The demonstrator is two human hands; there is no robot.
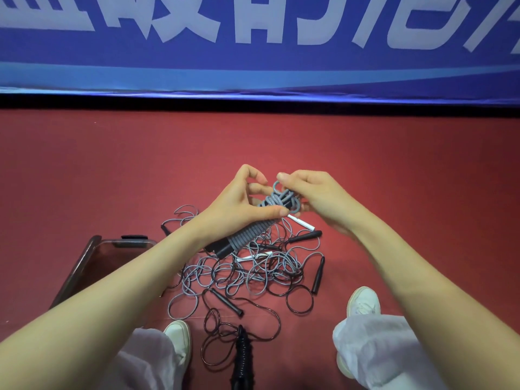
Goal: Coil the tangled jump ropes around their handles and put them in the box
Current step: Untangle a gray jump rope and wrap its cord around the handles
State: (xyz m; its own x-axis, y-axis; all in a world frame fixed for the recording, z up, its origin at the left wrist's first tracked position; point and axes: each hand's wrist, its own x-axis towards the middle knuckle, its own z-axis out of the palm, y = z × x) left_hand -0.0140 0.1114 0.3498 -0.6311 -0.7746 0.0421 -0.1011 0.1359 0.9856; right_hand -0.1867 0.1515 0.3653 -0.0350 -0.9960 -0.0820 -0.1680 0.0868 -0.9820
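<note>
Grey jump rope (281, 199), raised above the floor tangle (247, 277): its wound handles (225, 247) are gripped by the left hand (239, 204), and an end loop is pinched by the right hand (312, 198). The loop is best tucked tightly. The box (92, 266) lies below-left of the hands.

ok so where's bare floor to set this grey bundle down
Bare red floor runs wide from the left hand and right hand, both on the grey rope bundle, up to the blue banner, also right of the rope tangle. Crowded: the tangle, the clear box on its left, the black coiled rope between the shoes.
</note>
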